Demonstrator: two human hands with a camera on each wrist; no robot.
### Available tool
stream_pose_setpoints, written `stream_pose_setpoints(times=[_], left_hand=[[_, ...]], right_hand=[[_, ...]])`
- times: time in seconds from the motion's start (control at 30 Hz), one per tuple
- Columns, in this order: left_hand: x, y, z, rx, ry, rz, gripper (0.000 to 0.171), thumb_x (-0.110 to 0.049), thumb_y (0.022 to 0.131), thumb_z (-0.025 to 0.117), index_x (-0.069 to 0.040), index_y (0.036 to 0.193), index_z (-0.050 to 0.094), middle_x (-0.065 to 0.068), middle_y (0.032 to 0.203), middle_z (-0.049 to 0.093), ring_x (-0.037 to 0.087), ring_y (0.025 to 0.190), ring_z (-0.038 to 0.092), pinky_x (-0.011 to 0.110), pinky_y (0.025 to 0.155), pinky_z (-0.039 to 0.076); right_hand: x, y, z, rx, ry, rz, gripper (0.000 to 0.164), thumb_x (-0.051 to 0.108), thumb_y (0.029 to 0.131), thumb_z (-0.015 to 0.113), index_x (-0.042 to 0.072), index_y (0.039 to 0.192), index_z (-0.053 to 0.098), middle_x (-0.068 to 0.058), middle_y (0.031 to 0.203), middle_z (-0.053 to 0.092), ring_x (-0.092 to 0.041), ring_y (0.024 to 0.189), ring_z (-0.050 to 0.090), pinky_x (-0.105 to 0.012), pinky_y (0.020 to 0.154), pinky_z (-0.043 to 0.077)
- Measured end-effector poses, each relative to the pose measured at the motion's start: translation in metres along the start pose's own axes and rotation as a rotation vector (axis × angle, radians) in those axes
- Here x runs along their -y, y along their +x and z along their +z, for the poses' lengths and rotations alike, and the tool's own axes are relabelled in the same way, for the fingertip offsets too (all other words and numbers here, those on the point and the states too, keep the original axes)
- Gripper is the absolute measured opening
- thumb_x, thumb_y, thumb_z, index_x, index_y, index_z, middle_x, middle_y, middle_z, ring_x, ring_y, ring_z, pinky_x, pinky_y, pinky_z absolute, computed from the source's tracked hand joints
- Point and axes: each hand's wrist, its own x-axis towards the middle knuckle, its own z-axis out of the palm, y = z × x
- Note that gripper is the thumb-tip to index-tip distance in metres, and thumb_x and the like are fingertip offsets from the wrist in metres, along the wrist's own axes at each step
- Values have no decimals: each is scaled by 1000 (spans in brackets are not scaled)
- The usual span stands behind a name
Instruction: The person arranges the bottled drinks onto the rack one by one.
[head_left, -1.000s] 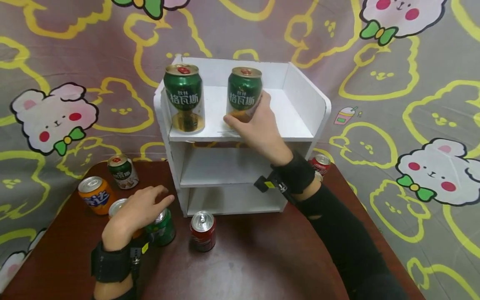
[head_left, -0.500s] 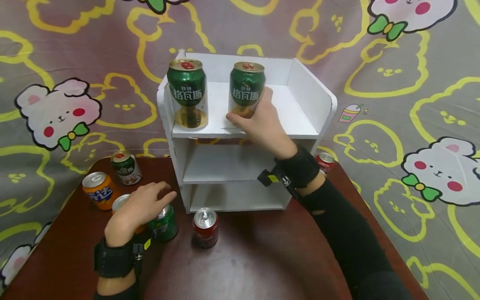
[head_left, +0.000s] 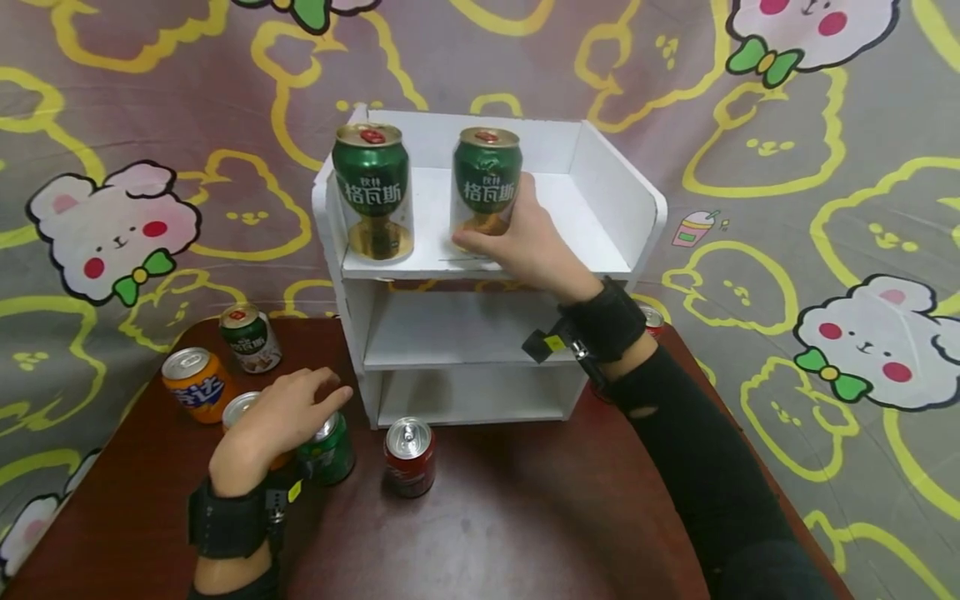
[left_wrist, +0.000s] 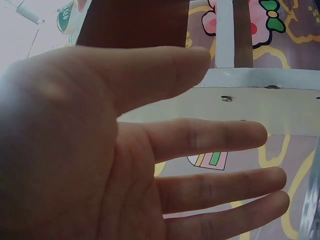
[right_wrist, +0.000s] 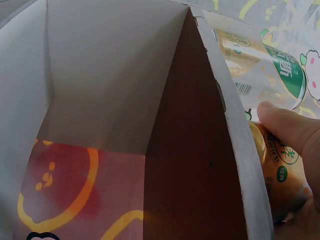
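On the top shelf of a small white rack [head_left: 442,329], my right hand [head_left: 532,250] grips a green, white and gold drink can [head_left: 483,179]. The thumb lies across its lower front; the other fingers are mostly hidden behind it. A matching upright can [head_left: 372,196] stands to its left, a gap between them. My left hand [head_left: 281,417] hovers over a green can [head_left: 330,454] and an orange can [head_left: 238,406], partly covering both. In the left wrist view, the fingers [left_wrist: 210,140] are extended, holding nothing. Whether they touch the cans below cannot be told.
A red can [head_left: 409,458] stands before the rack. At the left are an orange can [head_left: 197,386] and a smaller-looking green-and-white can [head_left: 250,340]. Another red can [head_left: 652,318] shows partly behind my right arm. A patterned cloth [head_left: 750,333] hangs behind the brown table [head_left: 510,517].
The can in my right hand has shifted slightly left, toward the matching can. My right wrist now covers more of the red can behind it. The left hand holds its place.
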Motion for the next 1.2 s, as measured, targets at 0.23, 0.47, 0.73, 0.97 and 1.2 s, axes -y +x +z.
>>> stream_pose_setpoints(times=[0.23, 0.47, 0.73, 0.97, 1.2], left_hand=[[1, 2, -2, -32, 3, 14, 53, -39, 98, 49, 7, 123, 55, 27, 117, 57, 43, 108, 53, 58, 87, 43], [0, -1, -2, -21, 9, 13, 52, -38, 98, 49, 8, 123, 55, 27, 117, 58, 43, 106, 54, 57, 85, 44], [2, -4, 3, -27, 0, 3, 51, -37, 98, 48, 7, 123, 55, 27, 117, 57, 43, 106, 54, 57, 84, 44], [4, -5, 4, -28, -3, 2, 51, -36, 98, 50, 8, 123, 54, 29, 117, 57, 44, 107, 53, 58, 86, 43], [3, -3, -1, -33, 8, 13, 52, -36, 98, 50, 9, 124, 53, 30, 118, 56, 45, 109, 52, 59, 87, 42]], right_hand=[[1, 5, -6, 27, 14, -7, 88, 41, 79, 75, 12, 139, 18, -6, 135, 42, -14, 125, 42, -28, 103, 32], [1, 3, -1, 18, 25, 10, 88, 40, 80, 75, 11, 141, 18, -5, 137, 43, -12, 125, 42, -27, 102, 33], [2, 2, 6, 6, 29, 19, 85, 39, 80, 75, 11, 140, 22, -5, 135, 45, -13, 123, 44, -28, 102, 34], [0, -10, 5, -29, 50, 78, 92, 51, 79, 71, 10, 143, 20, -9, 139, 41, -17, 125, 43, -32, 101, 36], [-9, -45, 12, -292, 8, -156, 71, 32, 86, 66, -4, 138, 33, -20, 135, 42, -25, 126, 41, -33, 102, 37]])
